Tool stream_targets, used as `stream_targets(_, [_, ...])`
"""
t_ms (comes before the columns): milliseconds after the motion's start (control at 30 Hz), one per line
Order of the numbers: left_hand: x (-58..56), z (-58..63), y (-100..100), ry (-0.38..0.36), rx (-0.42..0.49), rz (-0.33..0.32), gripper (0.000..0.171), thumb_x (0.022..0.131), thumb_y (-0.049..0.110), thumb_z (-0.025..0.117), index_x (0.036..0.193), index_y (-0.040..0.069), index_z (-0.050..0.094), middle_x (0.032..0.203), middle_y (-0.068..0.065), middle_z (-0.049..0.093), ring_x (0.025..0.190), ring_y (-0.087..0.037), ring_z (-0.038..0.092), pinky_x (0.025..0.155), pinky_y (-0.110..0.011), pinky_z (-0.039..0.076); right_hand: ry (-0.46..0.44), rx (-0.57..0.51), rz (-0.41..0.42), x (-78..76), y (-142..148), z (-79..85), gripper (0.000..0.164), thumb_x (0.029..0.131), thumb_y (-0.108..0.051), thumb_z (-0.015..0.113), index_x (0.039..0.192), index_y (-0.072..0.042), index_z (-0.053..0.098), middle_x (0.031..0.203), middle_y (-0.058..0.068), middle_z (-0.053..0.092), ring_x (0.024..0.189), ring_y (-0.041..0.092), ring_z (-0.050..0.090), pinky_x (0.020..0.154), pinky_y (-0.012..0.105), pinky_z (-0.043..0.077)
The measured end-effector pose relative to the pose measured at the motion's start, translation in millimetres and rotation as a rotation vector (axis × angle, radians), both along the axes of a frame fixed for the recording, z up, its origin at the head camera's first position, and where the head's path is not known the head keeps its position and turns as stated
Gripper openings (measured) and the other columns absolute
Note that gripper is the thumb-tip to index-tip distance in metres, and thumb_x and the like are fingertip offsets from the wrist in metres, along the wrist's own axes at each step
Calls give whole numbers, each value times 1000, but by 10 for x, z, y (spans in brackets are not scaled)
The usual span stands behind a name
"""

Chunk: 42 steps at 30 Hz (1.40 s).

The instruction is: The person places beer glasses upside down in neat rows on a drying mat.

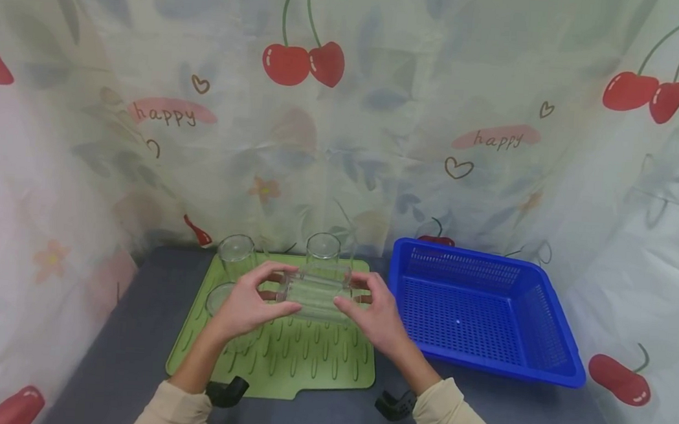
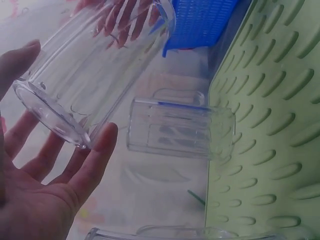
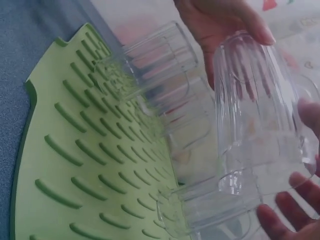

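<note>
A clear, faceted glass cup lies sideways in the air over the green drying mat, held between both hands. My left hand grips its thick base end, thumb on the near side and fingers beyond. At the other end my right hand holds the cup near its rim, thumb in front. Clear glass mugs stand on the mat: one at the back left, one at the back middle, and one nearer, partly hidden by my left hand. A handle shows on the standing mug in the left wrist view.
An open blue plastic basket with a perforated floor sits right of the mat on the dark table. Behind and at both sides hangs a printed curtain with cherries. Black wrist mounts are strapped below both hands.
</note>
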State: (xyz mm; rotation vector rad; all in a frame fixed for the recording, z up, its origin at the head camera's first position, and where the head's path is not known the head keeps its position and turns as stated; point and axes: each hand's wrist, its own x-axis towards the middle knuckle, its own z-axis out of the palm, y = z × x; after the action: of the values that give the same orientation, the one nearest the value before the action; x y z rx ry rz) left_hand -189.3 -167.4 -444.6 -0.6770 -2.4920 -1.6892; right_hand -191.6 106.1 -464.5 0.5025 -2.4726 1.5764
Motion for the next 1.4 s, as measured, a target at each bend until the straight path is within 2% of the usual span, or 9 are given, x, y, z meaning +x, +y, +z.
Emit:
stream_targets(200, [-12,-14,20,17,-59,50,64,82,34,87,139,21,61,137,-1,59,115,-23,62,88,-34,62,247,63,-86,31,-16,-16,44,87,-26,83,120,-7,62,117,6,61,109,24,63,88,41,60])
stream_targets(267, [-16,-16,24,26,-78,63,63,83,35,86,139,21,60,137,-1,59,114,-23,62,87,-36,62,282,87,-90,46,-19,-13,43,86,-26,84,118,-8,62,116,5,60,107,25,62,88,40,59])
stream_targets(400, [-23,-9,31,23,-99,82,63,84,39,85,139,21,61,136,1,59,113,-23,63,85,-39,61,301,157,-39,74,-31,-4,47,85,-28,85,123,-11,62,120,2,59,111,23,59,91,42,57])
stream_targets(567, [-31,13,47,17,-125,87,66,83,43,85,140,21,60,134,3,60,110,-22,64,81,-34,60,372,293,7,88,-62,-9,61,82,-34,87,133,-13,60,128,3,60,119,20,56,97,43,53])
stream_targets(667, [-23,30,59,20,-138,94,63,83,44,85,138,25,61,133,2,60,106,-24,64,79,-32,59,404,351,31,100,-101,-20,68,81,-35,88,138,-13,58,132,4,61,124,22,56,103,47,50])
stream_targets(800, [-8,60,92,31,-168,115,59,83,46,84,135,32,62,132,2,61,102,-25,64,77,-33,58,393,415,52,138,-171,-41,77,79,-39,88,144,-14,55,137,6,58,129,27,53,105,49,50])
stream_targets(1000, [16,117,158,65,-266,171,56,81,57,81,130,35,65,126,8,63,101,-20,67,78,-35,58,302,501,25,189,-284,-98,89,78,-46,88,152,-16,47,143,7,53,132,31,49,103,47,53])
stream_targets(1200, [61,194,204,101,-371,200,56,82,59,79,129,32,66,124,6,64,96,-18,68,76,-34,58,320,507,-16,198,-361,-138,91,76,-45,89,150,-13,47,139,8,55,121,29,51,95,43,55])
stream_targets(1400, [104,260,206,119,-455,187,62,84,62,76,134,29,64,126,5,63,98,-16,65,74,-33,55,300,496,-33,193,-387,-177,89,77,-46,88,150,-14,48,138,8,55,119,26,50,95,40,55])
